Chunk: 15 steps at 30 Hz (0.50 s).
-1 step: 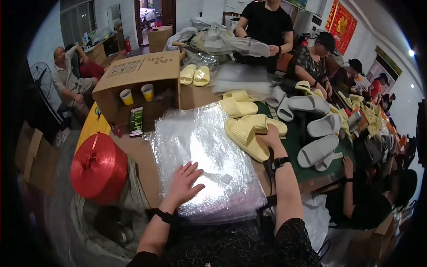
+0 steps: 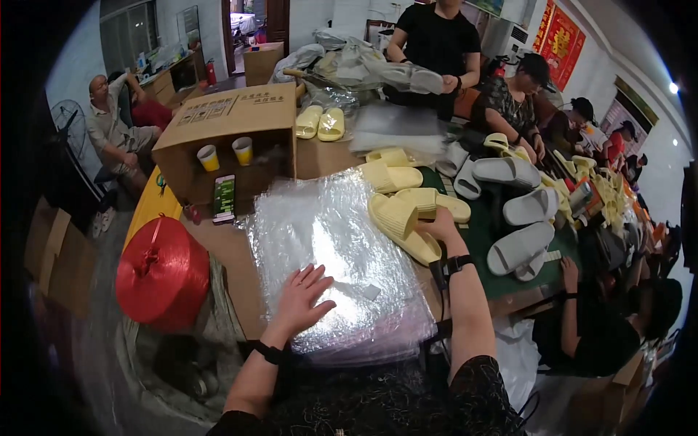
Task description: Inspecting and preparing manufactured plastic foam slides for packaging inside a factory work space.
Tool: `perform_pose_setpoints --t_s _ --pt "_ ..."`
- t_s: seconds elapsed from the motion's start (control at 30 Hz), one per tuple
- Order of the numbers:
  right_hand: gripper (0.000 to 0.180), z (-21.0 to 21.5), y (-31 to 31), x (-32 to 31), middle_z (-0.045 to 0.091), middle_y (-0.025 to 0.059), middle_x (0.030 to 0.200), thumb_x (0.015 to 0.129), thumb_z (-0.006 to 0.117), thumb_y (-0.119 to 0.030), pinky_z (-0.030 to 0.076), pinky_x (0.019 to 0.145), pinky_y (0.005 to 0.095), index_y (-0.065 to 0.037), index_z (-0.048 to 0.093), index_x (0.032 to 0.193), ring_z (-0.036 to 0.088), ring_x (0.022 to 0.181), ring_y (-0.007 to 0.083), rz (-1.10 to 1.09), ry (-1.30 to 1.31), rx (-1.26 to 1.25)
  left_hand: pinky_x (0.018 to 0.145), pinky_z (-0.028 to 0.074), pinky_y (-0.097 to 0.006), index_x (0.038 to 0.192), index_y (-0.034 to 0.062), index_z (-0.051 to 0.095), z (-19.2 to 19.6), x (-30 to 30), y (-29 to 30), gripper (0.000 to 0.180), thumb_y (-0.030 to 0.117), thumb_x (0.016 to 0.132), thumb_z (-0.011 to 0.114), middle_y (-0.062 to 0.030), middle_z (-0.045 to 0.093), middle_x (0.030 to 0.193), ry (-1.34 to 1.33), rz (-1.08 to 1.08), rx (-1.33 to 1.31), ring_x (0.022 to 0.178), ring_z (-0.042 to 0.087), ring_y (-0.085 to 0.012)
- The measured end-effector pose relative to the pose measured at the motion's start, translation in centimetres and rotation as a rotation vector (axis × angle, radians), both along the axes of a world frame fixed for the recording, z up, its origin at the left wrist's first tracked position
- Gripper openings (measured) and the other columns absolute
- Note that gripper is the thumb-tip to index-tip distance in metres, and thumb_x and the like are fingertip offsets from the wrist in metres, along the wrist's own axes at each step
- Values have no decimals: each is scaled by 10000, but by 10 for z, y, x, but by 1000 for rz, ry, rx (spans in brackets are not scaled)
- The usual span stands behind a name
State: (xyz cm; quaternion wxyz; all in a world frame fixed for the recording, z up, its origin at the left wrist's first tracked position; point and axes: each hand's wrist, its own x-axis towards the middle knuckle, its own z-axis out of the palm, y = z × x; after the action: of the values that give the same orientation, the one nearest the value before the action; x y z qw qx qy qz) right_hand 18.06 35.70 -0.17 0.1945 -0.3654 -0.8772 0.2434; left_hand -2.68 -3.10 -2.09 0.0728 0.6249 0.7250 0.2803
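Note:
My left hand [image 2: 304,299] lies flat, fingers spread, on a stack of shiny clear plastic bags [image 2: 313,232]. A small pale square piece [image 2: 371,292] rests on the stack to its right. At the stack's right edge, my right hand [image 2: 440,227] has hold of a yellow ribbed slipper [image 2: 396,221]; its fingertips are partly hidden. Its mate leans close by, tilted over the bags. Just behind them lies another yellow slipper [image 2: 392,176].
Left of the bags stand a red twine roll [image 2: 161,272], a phone [image 2: 224,198] and an open carton [image 2: 225,116] holding two paper cups. Grey slippers [image 2: 520,247] lie to the right on a green surface [image 2: 502,287]. Co-workers sit and stand around the far and right sides.

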Motion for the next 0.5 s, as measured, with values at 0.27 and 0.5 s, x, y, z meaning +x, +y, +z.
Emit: perform_pose_setpoints --t_s 0.27,0.5 --pt "495 -12 -37 -23 675 235 975 744 741 -418 513 809 452 10 657 976 645 936 394 -364 -77 66 1170 219 -462 1293 157 608 -5 0 -3 525 481 880 605 -103 465 1475 38 35 36 1413 348 -300" --pt "306 16 -34 16 669 221 933 821 642 -200 498 778 425 49 614 997 652 876 353 -381 275 123 1189 187 -465 1337 174 582 -13 -3 -2 557 497 884 613 -95 445 1494 16 19 27 1432 315 -294"
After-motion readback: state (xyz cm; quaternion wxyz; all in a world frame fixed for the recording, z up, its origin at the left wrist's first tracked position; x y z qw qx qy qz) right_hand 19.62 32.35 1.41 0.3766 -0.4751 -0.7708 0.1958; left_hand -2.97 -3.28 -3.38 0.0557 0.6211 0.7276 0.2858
